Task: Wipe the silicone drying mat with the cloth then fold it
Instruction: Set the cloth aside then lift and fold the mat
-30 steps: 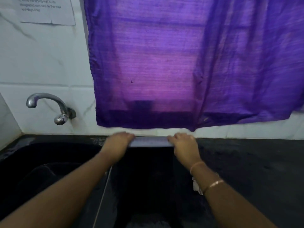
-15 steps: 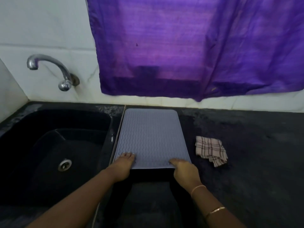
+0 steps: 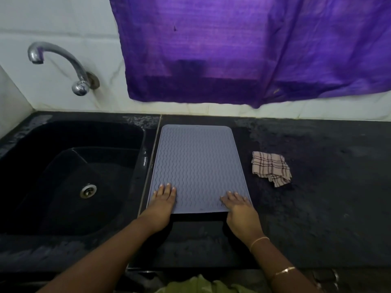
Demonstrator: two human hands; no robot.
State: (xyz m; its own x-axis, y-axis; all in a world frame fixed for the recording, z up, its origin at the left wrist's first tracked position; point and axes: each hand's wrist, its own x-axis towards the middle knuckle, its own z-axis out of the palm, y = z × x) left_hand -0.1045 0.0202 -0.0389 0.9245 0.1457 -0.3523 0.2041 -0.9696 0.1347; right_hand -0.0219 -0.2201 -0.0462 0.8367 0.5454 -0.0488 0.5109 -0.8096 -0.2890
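A grey silicone drying mat (image 3: 196, 163) with a wavy ribbed surface lies flat and unrolled on the black counter, just right of the sink. My left hand (image 3: 164, 200) rests palm down on its near left corner, fingers spread. My right hand (image 3: 239, 206) presses flat on the near right corner. Neither hand holds anything. A crumpled beige checked cloth (image 3: 270, 169) lies on the counter to the right of the mat, apart from both hands.
A black sink (image 3: 69, 176) with a metal drain sits to the left, under a chrome tap (image 3: 61, 64) on the white tiled wall. A purple curtain (image 3: 254, 49) hangs above the counter's (image 3: 328, 197) back edge.
The mat, held as a roll at the counter's back a second ago, now lies fully spread out. Both hands have come toward me and flattened onto its near corners.
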